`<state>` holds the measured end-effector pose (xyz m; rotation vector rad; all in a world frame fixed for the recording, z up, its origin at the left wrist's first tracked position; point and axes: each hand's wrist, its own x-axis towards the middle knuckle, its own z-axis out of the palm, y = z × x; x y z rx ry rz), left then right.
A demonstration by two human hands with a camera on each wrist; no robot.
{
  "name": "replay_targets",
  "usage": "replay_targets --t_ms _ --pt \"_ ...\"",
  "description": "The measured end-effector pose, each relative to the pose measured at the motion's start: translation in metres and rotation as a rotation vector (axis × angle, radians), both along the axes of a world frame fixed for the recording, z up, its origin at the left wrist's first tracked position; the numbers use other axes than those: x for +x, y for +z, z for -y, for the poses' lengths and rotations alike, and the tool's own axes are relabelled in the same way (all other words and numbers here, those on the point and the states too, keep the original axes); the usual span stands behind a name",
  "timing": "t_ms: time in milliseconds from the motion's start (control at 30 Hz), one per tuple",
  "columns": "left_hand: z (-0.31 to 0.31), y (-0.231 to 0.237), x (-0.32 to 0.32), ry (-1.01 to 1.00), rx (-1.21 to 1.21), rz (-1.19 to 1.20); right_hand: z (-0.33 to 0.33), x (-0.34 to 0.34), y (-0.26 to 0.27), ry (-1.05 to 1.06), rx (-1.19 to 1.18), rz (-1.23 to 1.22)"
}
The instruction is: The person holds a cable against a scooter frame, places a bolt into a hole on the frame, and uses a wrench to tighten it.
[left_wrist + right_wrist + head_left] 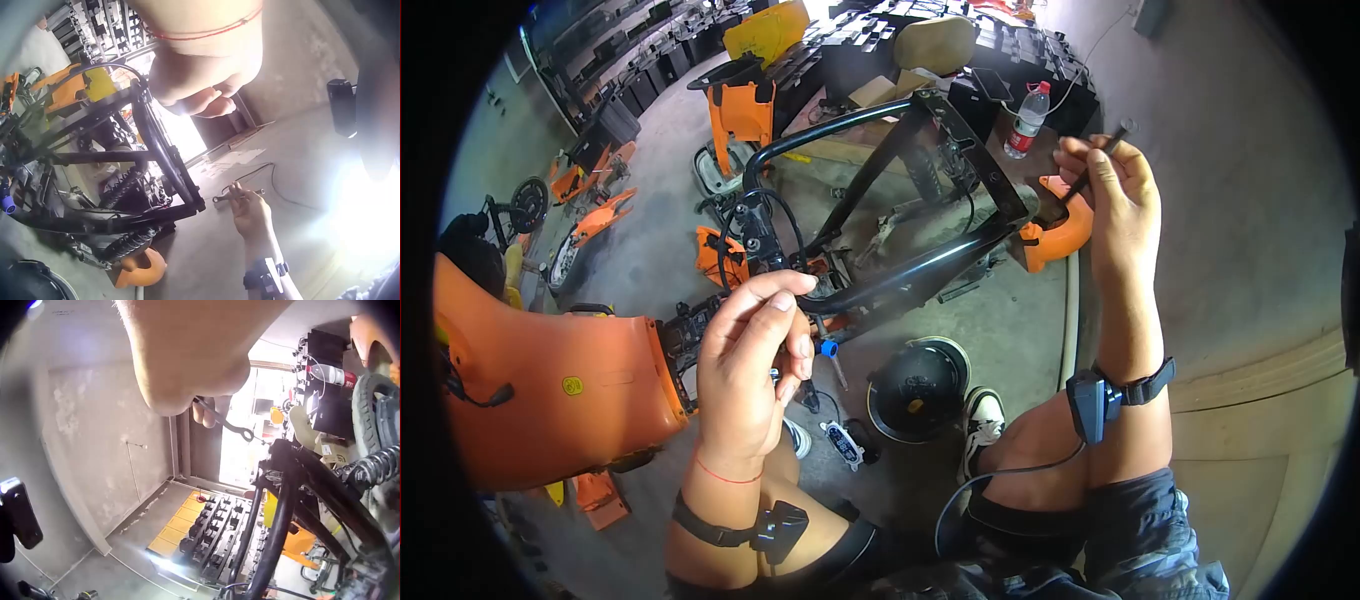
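Note:
My right hand [1122, 195] is raised at the right in the head view and grips a wrench [1116, 140] between thumb and fingers. The wrench's ring end [248, 434] sticks out past the fingers in the right wrist view. My left hand [750, 355] is held up in front of the black tubular vehicle frame [880, 285], fingers loosely curled and thumb close to the index finger. Nothing shows in its grasp. Just beyond its fingers, a blue-capped part [828, 348] sits low by the frame.
A large orange body panel [560, 380] fills the left side. On the floor are a black bucket-like container [915, 390], a small metal part [841, 445] and an orange fender [1065, 230]. A red-labelled bottle [1027, 122] stands behind. Black units line the back.

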<state>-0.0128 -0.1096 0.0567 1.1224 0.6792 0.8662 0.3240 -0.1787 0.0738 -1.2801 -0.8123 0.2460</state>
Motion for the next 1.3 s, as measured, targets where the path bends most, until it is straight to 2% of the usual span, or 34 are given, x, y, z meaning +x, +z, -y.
replay_targets --t_ms 33,100,167,367,400,500,567,633,700,767,900,1133,1233,1300 --pt "-0.001 0.000 -0.001 0.010 0.000 -0.009 -0.002 -0.002 0.000 -0.001 0.000 0.000" --pt "-0.002 0.001 -0.002 0.009 -0.030 -0.003 -0.006 -0.004 -0.003 0.082 0.191 -0.221" --pt "-0.002 0.002 -0.003 0.006 -0.056 0.003 -0.015 0.008 -0.020 0.221 0.292 -0.336" --pt "-0.003 -0.003 -0.011 0.035 -0.012 -0.014 -0.025 0.008 -0.040 0.326 0.266 -0.299" --pt "-0.004 -0.003 -0.012 0.041 -0.008 -0.015 -0.027 0.007 -0.041 0.329 0.267 -0.300" --pt "-0.007 -0.004 -0.017 0.058 -0.012 -0.022 -0.028 0.008 -0.043 0.143 0.332 -0.357" --pt "-0.007 -0.005 -0.018 0.062 0.001 -0.022 -0.027 0.012 -0.041 0.124 0.359 -0.403" --pt "-0.007 -0.005 -0.018 0.066 0.005 -0.033 -0.027 0.019 -0.049 0.140 0.239 -0.507" --pt "-0.008 -0.005 -0.016 0.063 0.007 -0.056 -0.028 0.017 -0.055 0.151 0.226 -0.535" --pt "-0.008 -0.004 -0.015 0.061 0.011 -0.078 -0.027 0.012 -0.052 -0.050 0.111 -0.498" --pt "-0.006 -0.004 -0.009 0.069 0.036 -0.090 -0.032 0.004 -0.046 -0.153 0.040 -0.386" --pt "-0.005 -0.004 -0.003 0.025 0.051 -0.089 -0.026 0.008 -0.051 -0.180 -0.089 -0.390" --pt "-0.006 -0.003 -0.002 0.034 0.044 -0.109 -0.033 0.022 -0.049 -0.149 -0.167 -0.389" --pt "-0.006 -0.006 -0.003 0.064 0.047 -0.138 -0.040 0.030 -0.044 -0.055 -0.218 -0.347"
